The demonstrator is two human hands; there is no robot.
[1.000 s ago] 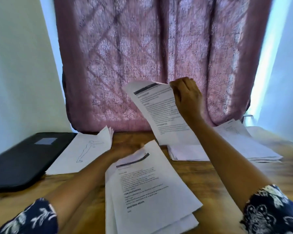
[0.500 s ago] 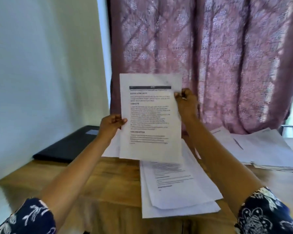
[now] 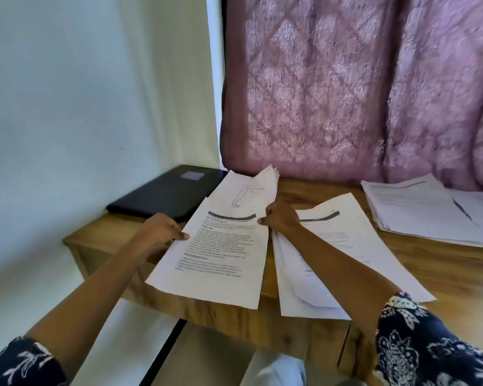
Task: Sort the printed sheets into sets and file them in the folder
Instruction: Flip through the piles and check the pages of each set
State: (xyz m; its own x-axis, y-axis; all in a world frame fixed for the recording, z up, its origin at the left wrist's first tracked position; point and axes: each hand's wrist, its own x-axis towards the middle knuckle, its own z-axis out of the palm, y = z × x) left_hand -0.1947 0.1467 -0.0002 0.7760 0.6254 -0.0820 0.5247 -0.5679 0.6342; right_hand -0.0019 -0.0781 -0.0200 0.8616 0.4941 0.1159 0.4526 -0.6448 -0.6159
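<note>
left hand [image 3: 165, 229] pinches the left edge of the printed sheet [image 3: 215, 257], thumb on top; right hand [image 3: 280, 220] curls round its upper right edge. the sheet is likely light, limp and easily creased, so it is best held at opposite edges, as here. white with dense black text under a dark header bar, it lies low over the table's [image 3: 457, 268] near left, overlapping the drawing pile [image 3: 248, 190] beside the black folder [image 3: 168, 193].

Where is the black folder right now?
In the head view the black folder lies flat at the far left corner of the wooden table, beside the wall, just left of the pile topped by a figure drawing.
</note>
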